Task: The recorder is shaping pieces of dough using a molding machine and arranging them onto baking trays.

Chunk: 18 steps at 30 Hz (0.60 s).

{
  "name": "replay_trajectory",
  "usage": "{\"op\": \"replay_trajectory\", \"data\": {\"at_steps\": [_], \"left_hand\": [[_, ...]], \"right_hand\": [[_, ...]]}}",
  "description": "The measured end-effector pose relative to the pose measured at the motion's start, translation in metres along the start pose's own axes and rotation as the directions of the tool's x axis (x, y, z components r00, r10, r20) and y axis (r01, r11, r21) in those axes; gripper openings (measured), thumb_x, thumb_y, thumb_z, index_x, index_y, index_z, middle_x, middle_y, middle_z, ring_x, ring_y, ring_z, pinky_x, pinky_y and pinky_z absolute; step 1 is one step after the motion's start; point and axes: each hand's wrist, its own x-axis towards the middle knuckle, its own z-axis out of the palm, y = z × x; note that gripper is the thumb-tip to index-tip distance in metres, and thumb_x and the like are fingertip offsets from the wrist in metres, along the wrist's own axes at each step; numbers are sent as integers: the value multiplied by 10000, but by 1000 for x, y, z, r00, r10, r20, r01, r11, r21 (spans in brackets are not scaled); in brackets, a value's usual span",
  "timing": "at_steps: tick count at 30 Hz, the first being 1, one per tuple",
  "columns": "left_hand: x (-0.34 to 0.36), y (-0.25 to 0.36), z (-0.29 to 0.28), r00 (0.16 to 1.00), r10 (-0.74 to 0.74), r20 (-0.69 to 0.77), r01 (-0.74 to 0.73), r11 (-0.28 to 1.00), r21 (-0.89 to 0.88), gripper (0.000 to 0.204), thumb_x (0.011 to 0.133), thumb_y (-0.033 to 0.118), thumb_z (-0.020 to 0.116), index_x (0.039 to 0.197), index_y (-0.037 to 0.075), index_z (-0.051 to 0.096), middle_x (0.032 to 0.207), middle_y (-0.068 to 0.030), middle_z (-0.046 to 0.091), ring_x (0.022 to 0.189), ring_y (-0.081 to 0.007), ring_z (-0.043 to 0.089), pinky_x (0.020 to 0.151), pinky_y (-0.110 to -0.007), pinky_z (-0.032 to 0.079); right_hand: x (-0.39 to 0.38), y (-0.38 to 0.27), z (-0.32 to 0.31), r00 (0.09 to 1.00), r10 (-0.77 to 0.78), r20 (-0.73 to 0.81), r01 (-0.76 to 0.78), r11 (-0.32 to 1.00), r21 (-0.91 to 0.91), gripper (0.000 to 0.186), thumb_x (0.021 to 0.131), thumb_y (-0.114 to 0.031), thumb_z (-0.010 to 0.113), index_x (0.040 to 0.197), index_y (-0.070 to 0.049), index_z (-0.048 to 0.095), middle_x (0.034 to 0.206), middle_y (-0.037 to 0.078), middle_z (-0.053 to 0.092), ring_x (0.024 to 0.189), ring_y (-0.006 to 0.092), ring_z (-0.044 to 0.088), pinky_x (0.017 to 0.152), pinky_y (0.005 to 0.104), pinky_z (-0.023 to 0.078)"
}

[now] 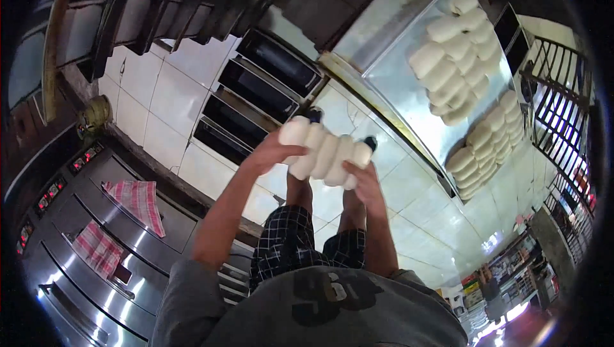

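Between my two hands I hold a row of several smooth, pale dough rolls [323,155] pressed side by side, in the air in front of my legs. At the row's left end, my left hand [274,152] is closed on it with the thumb across the top. My right hand [364,184] grips the other end, its thumb also on top of the dough. Beyond the left end, on the tiled floor, are several long black loaf pans [259,81]; their insides look dark.
A metal-topped table [396,85] at the right bears more dough rolls [457,59] in clustered rows. At the left stands a steel oven [70,212] with red-checked cloths [137,203] on it. A rack of dark pans [137,17] is at the upper left, barred railings [556,97] far right.
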Motion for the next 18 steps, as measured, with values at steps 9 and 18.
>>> {"op": "replay_trajectory", "data": {"at_steps": [9, 18], "left_hand": [[89, 39, -177, 987, 37, -158, 20, 938, 346, 681, 719, 261, 735, 1278, 18, 432, 1171, -139, 538, 1027, -220, 552, 835, -314, 465], [102, -26, -130, 608, 608, -510, -285, 767, 574, 236, 905, 236, 520, 916, 3, 559, 740, -70, 605, 688, -120, 552, 628, -269, 446]], "right_hand": [[173, 88, 84, 998, 24, -54, -20, 997, 81, 532, 792, -257, 686, 1215, -26, 461, 1133, 79, 547, 1043, 185, 529, 878, 333, 441], [114, 184, -78, 990, 61, -128, -120, 844, -522, 258, 812, -206, 643, 1000, -36, 595, 807, 32, 611, 746, 167, 601, 651, 255, 475]]}}
